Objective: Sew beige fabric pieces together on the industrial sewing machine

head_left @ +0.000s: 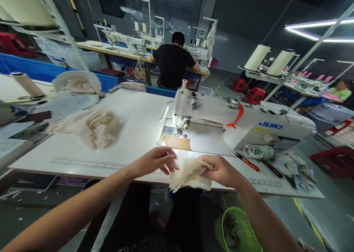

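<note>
Gathered cream fabric [188, 174] hangs over the table's front edge, its upper part pinched in my right hand [218, 169]. Just left of that cloth is my left hand [162, 160], its fingers curved and apart with nothing visible between them. Beyond both hands stands a white sewing machine [204, 110], its lamp lighting the needle plate and a tan piece [175, 142] in front of it. A second gathered cream piece [99, 128] lies on the left part of the white table [138, 112].
Orange-handled snips [247, 161], a coil of pale cord [258, 152] and fabric scraps [295, 167] lie at the right. A thread cone [27, 84] stands at the far left. Below is a green basket [240, 230]. Ahead, a person [174, 64] sits at another machine.
</note>
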{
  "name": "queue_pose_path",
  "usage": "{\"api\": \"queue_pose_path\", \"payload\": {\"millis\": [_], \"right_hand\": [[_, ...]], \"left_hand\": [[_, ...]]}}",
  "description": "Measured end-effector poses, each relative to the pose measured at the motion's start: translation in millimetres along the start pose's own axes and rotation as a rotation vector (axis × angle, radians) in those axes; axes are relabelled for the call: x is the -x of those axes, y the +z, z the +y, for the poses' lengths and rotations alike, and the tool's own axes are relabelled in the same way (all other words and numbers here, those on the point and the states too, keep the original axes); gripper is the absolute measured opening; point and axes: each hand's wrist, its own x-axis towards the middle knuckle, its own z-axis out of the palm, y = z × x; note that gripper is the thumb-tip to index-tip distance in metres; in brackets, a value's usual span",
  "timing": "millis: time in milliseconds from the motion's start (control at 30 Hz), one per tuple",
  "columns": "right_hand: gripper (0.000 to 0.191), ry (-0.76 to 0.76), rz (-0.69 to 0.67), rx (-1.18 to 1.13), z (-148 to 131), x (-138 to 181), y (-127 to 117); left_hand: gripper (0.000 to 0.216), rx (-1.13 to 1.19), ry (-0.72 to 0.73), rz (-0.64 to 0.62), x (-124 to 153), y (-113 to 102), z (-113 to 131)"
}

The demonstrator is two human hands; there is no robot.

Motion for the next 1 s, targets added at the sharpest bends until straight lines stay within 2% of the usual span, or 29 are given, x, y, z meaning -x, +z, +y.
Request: {"api": "queue_pose_path", "payload": {"millis": [133,200,300,467,733,1000], "right_hand": [[0.029,0.143,0.001,-0.05,26,-35,3],[0.031,0.189,0.009,-0.041,35,-42,3],[0.034,0.232,0.007,-0.021,39,-44,1],[0.037,0.264,0.001,-0.054,40,-42,1],[0.039,0.285,0.059,-0.123,41,-42,0],[0.034,0.439,0.096,-0.308,40,-50,-5]], "left_hand": [[0.034,0.004,-0.097,0.125,-17,-62,-2],[0.029,-0.001,-0.123,0.154,-23,-81,-6],[0.027,0.012,-0.139,0.167,-28,-97,-14],[0.029,0.039,-0.112,0.155,-32,-104,-21],[0.034,-0.018,-0.142,0.181,-33,-101,-17],[0.038,-0.136,-0.09,0.168,-35,-109,-26]]}}
